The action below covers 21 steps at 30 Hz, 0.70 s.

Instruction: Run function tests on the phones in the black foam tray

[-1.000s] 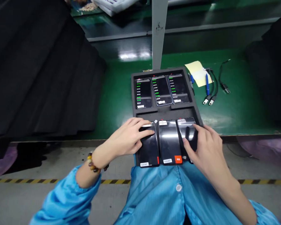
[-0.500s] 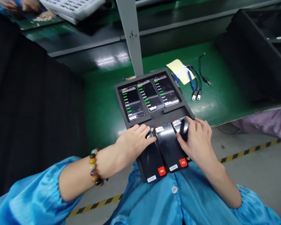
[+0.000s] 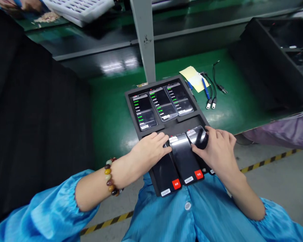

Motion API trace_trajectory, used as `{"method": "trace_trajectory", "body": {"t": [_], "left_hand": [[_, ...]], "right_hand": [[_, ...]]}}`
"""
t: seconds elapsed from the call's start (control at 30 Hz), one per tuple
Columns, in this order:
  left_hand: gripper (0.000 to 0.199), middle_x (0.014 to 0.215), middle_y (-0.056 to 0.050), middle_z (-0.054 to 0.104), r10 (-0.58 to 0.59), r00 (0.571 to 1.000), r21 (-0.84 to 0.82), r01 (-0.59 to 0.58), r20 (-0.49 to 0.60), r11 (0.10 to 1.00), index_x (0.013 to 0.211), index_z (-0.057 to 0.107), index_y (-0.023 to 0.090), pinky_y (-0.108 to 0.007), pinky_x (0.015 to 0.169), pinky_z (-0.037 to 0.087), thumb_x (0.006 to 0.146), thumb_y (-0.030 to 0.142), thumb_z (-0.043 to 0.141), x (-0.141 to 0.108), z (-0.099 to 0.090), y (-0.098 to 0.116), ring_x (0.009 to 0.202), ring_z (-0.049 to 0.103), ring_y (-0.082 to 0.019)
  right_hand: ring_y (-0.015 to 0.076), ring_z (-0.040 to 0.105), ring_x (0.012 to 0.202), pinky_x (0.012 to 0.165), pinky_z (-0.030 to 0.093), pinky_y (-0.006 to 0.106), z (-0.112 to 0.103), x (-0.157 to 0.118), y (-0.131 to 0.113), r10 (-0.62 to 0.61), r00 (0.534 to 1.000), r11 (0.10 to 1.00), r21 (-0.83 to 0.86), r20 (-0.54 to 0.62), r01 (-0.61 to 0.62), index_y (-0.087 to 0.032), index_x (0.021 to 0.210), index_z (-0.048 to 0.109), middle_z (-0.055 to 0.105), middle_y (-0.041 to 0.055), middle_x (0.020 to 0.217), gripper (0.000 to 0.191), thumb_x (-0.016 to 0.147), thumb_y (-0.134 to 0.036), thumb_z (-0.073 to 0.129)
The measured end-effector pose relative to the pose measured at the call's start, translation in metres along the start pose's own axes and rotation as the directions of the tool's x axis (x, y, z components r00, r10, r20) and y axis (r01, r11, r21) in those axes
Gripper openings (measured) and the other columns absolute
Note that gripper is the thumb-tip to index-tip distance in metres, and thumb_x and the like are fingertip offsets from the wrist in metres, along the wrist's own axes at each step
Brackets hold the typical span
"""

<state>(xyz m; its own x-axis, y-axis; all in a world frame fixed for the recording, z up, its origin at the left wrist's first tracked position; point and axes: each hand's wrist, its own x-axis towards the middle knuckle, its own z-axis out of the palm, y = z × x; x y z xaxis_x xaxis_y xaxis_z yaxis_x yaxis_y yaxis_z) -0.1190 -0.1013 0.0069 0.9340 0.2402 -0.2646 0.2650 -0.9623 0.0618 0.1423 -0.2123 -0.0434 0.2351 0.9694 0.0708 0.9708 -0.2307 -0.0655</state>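
Note:
A black foam tray [image 3: 170,127] spans the bench edge and my lap, with smartphones in two rows. My left hand [image 3: 147,153] curls over the upper end of the near-left smartphone [image 3: 165,174], thumb along its right edge. Beside it lies the near-middle smartphone [image 3: 184,156], untouched, a red label at its lower corner. With thumb and fingers on opposite edges, my right hand [image 3: 218,151] grips the near-right smartphone [image 3: 197,137], whose lower part it mostly hides. In the far row, the left [image 3: 145,116], middle [image 3: 164,104] and right smartphone [image 3: 179,99] show lit lists of green and white text.
Right of the tray lie a yellow paper [image 3: 192,75], a blue pen [image 3: 206,88] and short black cables [image 3: 214,92]. A black bin [image 3: 255,67] stands at the right. A grey post [image 3: 145,43] rises behind the tray; a white plastic tray [image 3: 83,10] sits beyond.
My right hand has shifted slightly right and its fingers show more apart, exposing more of the near-right smartphone. My left hand has moved slightly right in view. The far row looks the same.

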Motion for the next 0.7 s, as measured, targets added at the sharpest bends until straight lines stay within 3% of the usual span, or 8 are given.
{"method": "trace_trajectory", "body": {"t": [0.13, 0.33, 0.57, 0.63, 0.7], "left_hand": [[0.043, 0.134, -0.013, 0.066, 0.030, 0.999, -0.029, -0.030, 0.014, 0.999, 0.136, 0.069, 0.021, -0.040, 0.095, 0.048, 0.095, 0.009, 0.071, -0.001, -0.005, -0.003, 0.118, 0.064, -0.029], [0.039, 0.131, -0.012, 0.071, 0.025, 0.999, -0.042, -0.026, -0.030, 0.999, 0.135, 0.071, 0.023, -0.039, 0.096, 0.048, 0.099, 0.006, 0.066, -0.004, -0.002, 0.006, 0.117, 0.065, -0.027], [0.038, 0.129, -0.015, 0.068, 0.075, 0.996, -0.064, -0.078, -0.046, 0.995, 0.134, 0.070, 0.016, -0.039, 0.098, 0.047, 0.101, 0.003, 0.055, 0.001, 0.005, 0.004, 0.115, 0.063, -0.028], [0.036, 0.128, -0.015, 0.067, 0.091, 0.995, -0.089, -0.095, -0.047, 0.991, 0.130, 0.069, 0.015, -0.038, 0.098, 0.046, 0.097, 0.003, 0.061, 0.001, 0.006, 0.000, 0.114, 0.062, -0.028], [0.048, 0.128, -0.014, 0.065, 0.082, 0.996, -0.126, -0.085, -0.026, 0.988, 0.134, 0.066, 0.015, -0.037, 0.096, 0.046, 0.088, 0.009, 0.078, -0.002, 0.007, -0.007, 0.114, 0.061, -0.029]], "right_hand": [[0.0415, 0.057, 0.119, 0.107, 0.038, 0.055, -0.001, 0.000, -0.001, 0.029, 0.999, 0.998, 0.054, -0.038, -0.027, -0.011, 0.132, 0.060, 0.073, 0.0225, 0.115, 0.064, 0.091, -0.061, 0.064], [0.0421, 0.057, 0.119, 0.108, 0.038, 0.055, -0.017, -0.010, -0.006, -0.091, 0.995, 0.990, -0.102, 0.030, 0.094, 0.002, 0.153, 0.045, 0.071, 0.0285, 0.118, 0.071, 0.100, -0.045, 0.058], [0.0413, 0.056, 0.112, 0.105, 0.039, 0.055, -0.005, -0.006, -0.005, -0.012, 0.999, 0.997, -0.071, -0.041, 0.009, -0.007, 0.135, 0.059, 0.071, 0.0240, 0.109, 0.064, 0.096, -0.058, 0.061], [0.0411, 0.055, 0.114, 0.106, 0.038, 0.055, -0.001, -0.007, -0.001, -0.010, 0.999, 0.999, -0.042, -0.046, 0.008, -0.008, 0.134, 0.060, 0.071, 0.0239, 0.111, 0.064, 0.097, -0.060, 0.060], [0.0416, 0.055, 0.118, 0.108, 0.037, 0.055, 0.001, -0.011, 0.005, -0.021, 0.999, 1.000, -0.015, -0.036, 0.020, -0.006, 0.142, 0.056, 0.071, 0.0250, 0.117, 0.070, 0.099, -0.062, 0.058]]}}
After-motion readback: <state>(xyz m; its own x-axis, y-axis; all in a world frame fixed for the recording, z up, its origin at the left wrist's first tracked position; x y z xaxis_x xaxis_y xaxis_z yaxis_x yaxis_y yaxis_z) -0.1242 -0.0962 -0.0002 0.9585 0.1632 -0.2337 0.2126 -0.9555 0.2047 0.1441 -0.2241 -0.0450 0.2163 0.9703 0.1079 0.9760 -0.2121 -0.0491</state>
